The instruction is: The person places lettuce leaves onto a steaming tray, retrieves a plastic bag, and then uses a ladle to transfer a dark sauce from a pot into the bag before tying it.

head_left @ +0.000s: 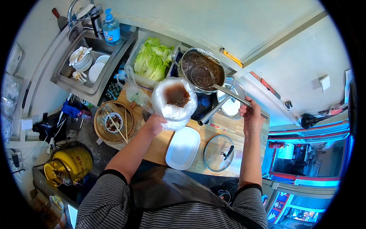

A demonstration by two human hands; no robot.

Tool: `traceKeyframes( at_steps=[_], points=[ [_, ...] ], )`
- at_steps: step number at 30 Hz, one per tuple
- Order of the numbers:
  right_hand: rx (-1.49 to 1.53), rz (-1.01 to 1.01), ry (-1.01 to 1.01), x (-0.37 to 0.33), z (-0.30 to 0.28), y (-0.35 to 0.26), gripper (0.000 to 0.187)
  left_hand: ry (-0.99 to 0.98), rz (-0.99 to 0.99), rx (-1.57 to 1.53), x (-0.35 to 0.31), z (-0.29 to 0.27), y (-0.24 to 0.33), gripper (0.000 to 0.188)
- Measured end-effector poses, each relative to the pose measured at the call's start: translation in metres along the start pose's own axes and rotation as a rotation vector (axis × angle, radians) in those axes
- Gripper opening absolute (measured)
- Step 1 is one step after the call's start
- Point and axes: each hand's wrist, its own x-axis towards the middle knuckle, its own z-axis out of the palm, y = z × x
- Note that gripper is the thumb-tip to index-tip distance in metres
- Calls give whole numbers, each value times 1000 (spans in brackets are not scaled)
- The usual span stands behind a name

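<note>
Head view, workstation check: a wooden table (154, 152) stands before the worker. Beyond its left end I note a metal sink (72, 87) holding white dishes. A pale tub (131, 63) of lettuce (152, 61) sits at the table's far side, beside a metal pot (209, 53) of dark, crumbly food (190, 61). A white bowl (176, 112), wrapped in clear plastic and containing reddish-brown food, is held just nearer than the pot. A long-handled scoop (228, 91) has its round head over the pot's contents; whether it is sunk in them, I cannot tell. A white tray (183, 148) and a glass lid (219, 153) lie side by side, apart, at the near edge. Right hand (251, 117): fingers curled closed around the scoop's handle. Left hand (155, 124): clasping the bowl's near-left side, most fingers hidden.
</note>
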Motion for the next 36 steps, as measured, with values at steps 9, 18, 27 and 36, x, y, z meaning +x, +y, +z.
traceKeyframes(
  at_steps=[9, 18, 27, 36],
  points=[
    [-77, 62, -92, -52, 11, 10, 34, -28, -15, -65, 2, -16, -4, 52],
    [-301, -192, -317, -82, 13, 10, 29, 57, -19, 30, -22, 8, 14, 45],
    [-208, -256, -265, -94, 14, 16, 32, -25, -4, 4, -24, 1, 17, 49],
    [393, 183, 43, -37, 11, 40, 32, 9, 11, -39, -10, -24, 7, 52]
  ],
)
